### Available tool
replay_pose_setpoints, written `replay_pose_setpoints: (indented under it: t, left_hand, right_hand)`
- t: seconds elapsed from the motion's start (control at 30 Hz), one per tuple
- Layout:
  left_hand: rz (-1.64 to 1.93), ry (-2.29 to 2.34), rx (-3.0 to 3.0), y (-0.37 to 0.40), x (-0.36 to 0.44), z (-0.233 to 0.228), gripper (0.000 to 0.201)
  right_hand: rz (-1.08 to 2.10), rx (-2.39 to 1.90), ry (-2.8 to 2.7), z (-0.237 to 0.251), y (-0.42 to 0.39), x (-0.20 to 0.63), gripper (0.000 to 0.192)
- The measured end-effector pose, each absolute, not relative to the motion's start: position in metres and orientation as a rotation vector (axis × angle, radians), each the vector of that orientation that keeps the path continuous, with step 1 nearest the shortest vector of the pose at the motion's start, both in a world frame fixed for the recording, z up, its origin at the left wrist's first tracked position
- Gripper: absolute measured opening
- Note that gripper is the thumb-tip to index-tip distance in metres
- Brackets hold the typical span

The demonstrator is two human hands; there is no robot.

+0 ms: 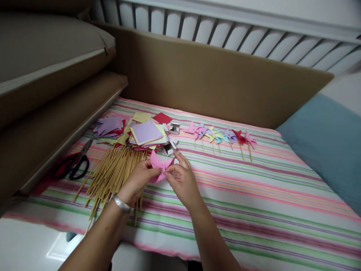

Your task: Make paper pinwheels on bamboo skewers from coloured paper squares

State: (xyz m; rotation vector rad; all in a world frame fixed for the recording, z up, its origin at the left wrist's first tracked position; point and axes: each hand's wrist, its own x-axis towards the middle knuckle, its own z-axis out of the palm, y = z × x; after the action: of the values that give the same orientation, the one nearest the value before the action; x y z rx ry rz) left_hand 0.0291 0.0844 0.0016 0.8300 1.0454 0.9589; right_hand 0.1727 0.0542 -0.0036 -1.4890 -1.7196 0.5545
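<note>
A pink paper pinwheel (161,163) with folded blades is held between both hands, above the striped cloth. My left hand (142,175), with a silver bracelet at the wrist, pinches its left side between thumb and fingers. At the pinwheel's centre, the thumb and forefinger of my right hand (182,178) are closed together; any small piece between them is too small to make out. Beside and under my left hand lies a bundle of thin wooden sticks (113,171). Just beyond the hands stand two small open boxes, one nearer (168,148) and one farther (174,128).
Stacked square paper sheets (147,132) and cut paper pieces (108,126) lie behind the sticks. Black-handled scissors (79,163) rest at left. Several finished pinwheels on sticks (239,137) form a row at the back right. A brown board (208,75) and stacked cushions (56,49) border the cloth (267,210).
</note>
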Motion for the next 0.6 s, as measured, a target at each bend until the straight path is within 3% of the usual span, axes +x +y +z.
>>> replay_pose_setpoints:
  t: [0.6]
  left_hand:
    - [0.887,0.965,0.821,0.0836,0.0296,-0.0030,0.024]
  right_hand:
    - [0.562,-1.633,-1.635,-0.0044,0.0571,0.1671,0.008]
